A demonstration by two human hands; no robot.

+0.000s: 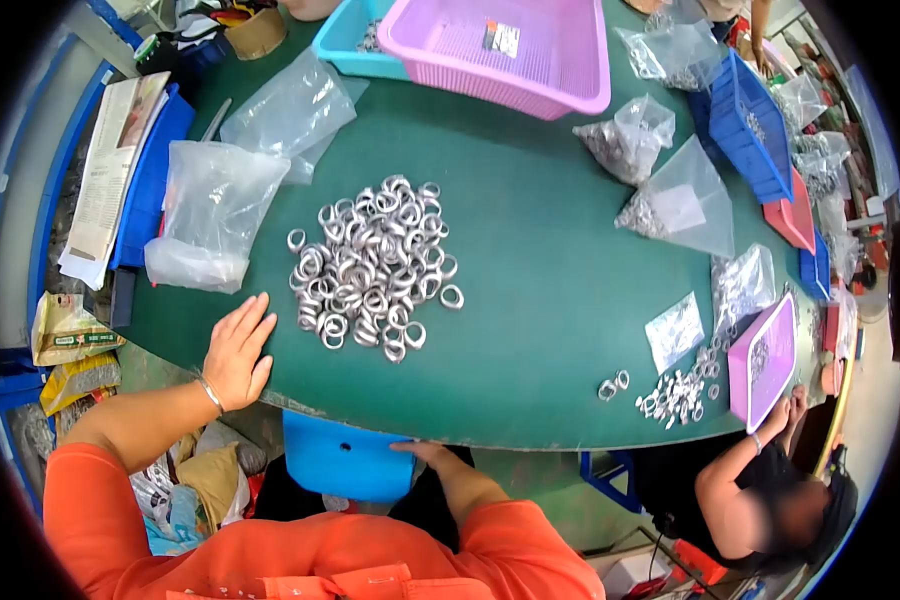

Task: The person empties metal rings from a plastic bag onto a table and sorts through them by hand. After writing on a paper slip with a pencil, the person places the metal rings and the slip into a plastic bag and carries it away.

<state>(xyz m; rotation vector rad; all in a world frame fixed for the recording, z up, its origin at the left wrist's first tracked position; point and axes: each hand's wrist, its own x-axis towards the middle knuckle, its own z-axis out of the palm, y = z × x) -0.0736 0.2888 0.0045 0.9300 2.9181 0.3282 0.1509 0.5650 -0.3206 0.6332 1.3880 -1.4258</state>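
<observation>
My left hand (pixel 240 352) lies flat at the near edge of the green table (pixel 530 300), palm down, fingers stretched out. Just right of it, a heap of grey metal rings (pixel 370 265) is spread on the tabletop, and a few rings lie loose at its rim. Below the table edge, a blue plastic stool (pixel 350 465) with a small hole in its seat stands between my legs. My right hand (pixel 425 450) holds the stool's right side, with its fingers over the seat and the thumb hidden.
Clear plastic bags (pixel 215 205) lie left of the heap. Pink (pixel 510 95) and teal (pixel 355 60) baskets stand at the back. At right are bags of small parts (pixel 625 140), a blue bin (pixel 750 125), a purple basket (pixel 745 375) and a seated co-worker (pixel 740 500).
</observation>
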